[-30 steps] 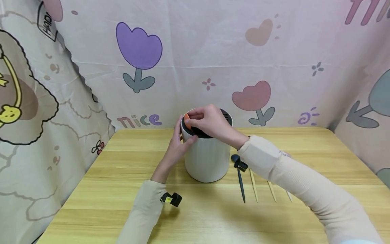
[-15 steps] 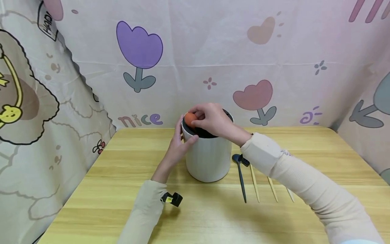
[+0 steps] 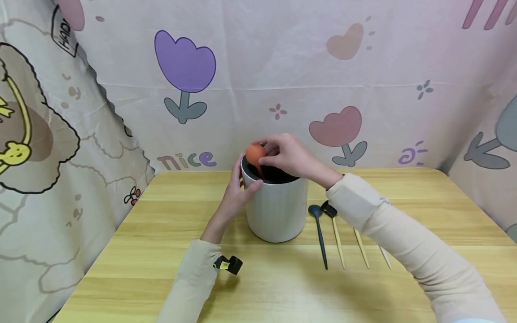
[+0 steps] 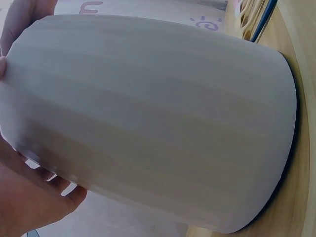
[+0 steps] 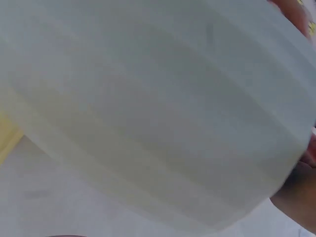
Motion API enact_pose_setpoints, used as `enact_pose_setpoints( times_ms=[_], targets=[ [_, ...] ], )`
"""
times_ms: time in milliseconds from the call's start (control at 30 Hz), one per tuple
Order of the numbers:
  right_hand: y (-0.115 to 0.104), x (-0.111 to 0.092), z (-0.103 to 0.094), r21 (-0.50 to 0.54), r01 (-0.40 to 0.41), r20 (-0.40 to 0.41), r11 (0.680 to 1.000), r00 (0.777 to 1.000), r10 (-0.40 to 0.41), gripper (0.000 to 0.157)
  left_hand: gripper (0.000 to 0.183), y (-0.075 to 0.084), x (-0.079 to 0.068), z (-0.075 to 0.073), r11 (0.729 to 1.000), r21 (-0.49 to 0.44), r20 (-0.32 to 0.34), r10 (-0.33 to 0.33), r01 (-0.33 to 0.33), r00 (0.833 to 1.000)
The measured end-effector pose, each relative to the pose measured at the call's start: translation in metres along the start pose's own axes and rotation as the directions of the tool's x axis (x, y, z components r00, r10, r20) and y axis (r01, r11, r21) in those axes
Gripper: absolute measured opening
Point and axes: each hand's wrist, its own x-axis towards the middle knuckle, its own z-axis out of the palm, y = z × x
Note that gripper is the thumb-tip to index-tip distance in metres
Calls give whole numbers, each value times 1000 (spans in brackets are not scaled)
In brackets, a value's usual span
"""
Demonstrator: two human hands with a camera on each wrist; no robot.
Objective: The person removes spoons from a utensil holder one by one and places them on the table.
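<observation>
A white ribbed utensil holder (image 3: 276, 211) stands upright on the table, with a black inside. My left hand (image 3: 233, 195) grips its left side near the top, thumb at the near rim and fingers round the far side. At the holder's mouth, my right hand (image 3: 292, 157) pinches an orange spoon (image 3: 255, 154) just below its round bowl. The spoon's lower handle is hidden inside the holder. In the left wrist view, the utensil holder (image 4: 148, 118) fills most of the picture, with my left hand (image 4: 34, 197) at its side.
On the wooden table (image 3: 161, 278), right of the holder, lies a dark blue spoon (image 3: 320, 233). Several pale handles lie beside it, such as a yellow handle (image 3: 338, 242), partly hidden under my right forearm. A printed cloth (image 3: 258, 54) hangs behind the table.
My right hand has risen slightly and moved right, turning the orange spoon so its bowl faces forward and stands higher above the rim. My left hand has stayed on the holder.
</observation>
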Motion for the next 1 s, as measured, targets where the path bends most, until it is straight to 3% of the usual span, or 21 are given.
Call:
enact_pose_setpoints(
  times_ms=[367, 567, 767, 867, 1000],
  targets=[
    [-20, -4, -36, 220, -58, -106, 974, 991, 83, 44, 100, -2, 1, 2, 1000, 5, -10, -14, 14, 1000],
    [-33, -11, -55, 367, 45, -221, 929, 975, 39, 43, 113, -3, 1, 2, 1000, 5, -22, -14, 14, 1000],
    [-37, -19, -72, 448, 184, -330, 875, 943, -30, 39, 102, -2, 0, 2, 1000, 18, -24, -21, 22, 999],
    [-37, -23, -80, 468, 215, -379, 857, 925, -25, 40, 97, -1, 1, 2, 999, 31, -24, -26, 26, 999],
    [-36, -27, -86, 538, 221, -395, 814, 919, 11, 42, 102, -2, 0, 1, 999, 26, -28, -17, 18, 999]
  ],
)
